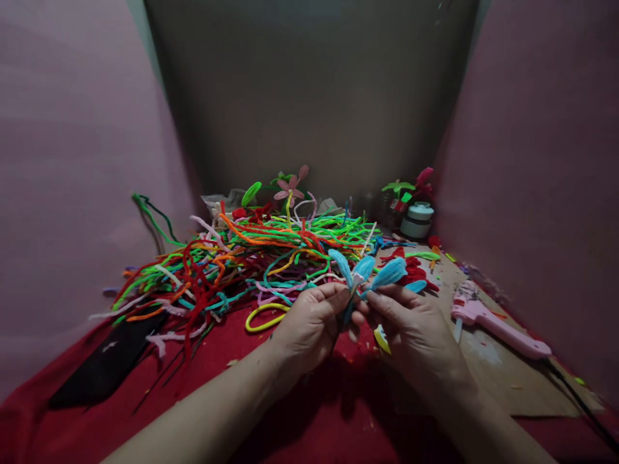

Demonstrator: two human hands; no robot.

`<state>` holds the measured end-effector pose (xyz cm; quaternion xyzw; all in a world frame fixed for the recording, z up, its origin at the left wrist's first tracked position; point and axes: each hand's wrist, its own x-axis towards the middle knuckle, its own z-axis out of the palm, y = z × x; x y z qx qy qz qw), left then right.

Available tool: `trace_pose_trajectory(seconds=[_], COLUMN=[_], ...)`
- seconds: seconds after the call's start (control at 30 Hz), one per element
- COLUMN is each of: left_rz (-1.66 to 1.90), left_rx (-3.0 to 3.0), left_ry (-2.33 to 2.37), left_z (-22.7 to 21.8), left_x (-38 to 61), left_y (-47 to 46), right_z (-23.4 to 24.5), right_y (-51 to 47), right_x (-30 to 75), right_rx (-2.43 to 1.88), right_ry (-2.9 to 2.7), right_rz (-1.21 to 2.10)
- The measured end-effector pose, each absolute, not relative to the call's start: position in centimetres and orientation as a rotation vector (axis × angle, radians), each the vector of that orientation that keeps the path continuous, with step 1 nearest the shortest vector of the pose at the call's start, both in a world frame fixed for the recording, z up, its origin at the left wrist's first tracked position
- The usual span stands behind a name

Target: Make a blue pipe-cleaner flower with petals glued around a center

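Observation:
Both hands meet at a light-blue pipe-cleaner flower [363, 265] just above the red cloth. Its looped petals fan upward and to the right from a pale centre. My left hand [309, 325] is closed, pinching the flower near its centre. Closed as well, my right hand [418, 332] grips the base of a blue petal [389, 273] between thumb and fingers. A yellow-and-white piece [382, 339] shows beside the right palm; whether it is held, I cannot tell. The fingers partly hide the flower's base.
Behind the hands lies a heap of coloured pipe cleaners [300, 232]. A pink glue gun [503, 328] rests on a brown board [503, 380] at right. A black flat object [109, 364] lies at left, and a pale lidded jar [416, 220] stands at the back right.

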<state>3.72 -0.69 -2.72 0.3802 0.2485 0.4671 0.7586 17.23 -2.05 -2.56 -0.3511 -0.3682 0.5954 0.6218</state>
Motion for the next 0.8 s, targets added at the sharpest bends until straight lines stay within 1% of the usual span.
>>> trace_pose_trajectory(seconds=[0.17,0.4,0.57,0.8], left_rz=[1.137,1.205,1.23,1.242], left_rx=[0.875,1.023,1.04,1.07], left_ry=[0.605,0.64,0.669,0.708], left_z=[-2.8,-2.6,-2.8,-3.1], left_x=[3.7,4.0,4.1,3.9], left_y=[-0.1,-0.6,-0.8,-0.7], right_z=[-2.1,-2.0,-1.9,-1.9], right_y=[-2.6,-2.7,-2.7,-2.4], right_x=[17.7,17.3,16.8,16.5], right_rx=[-0.895,-0.944,-0.983,-0.921], right_ry=[-0.868,-0.961,-0.987,-0.949], right_rz=[1.224,1.284,1.251,1.329])
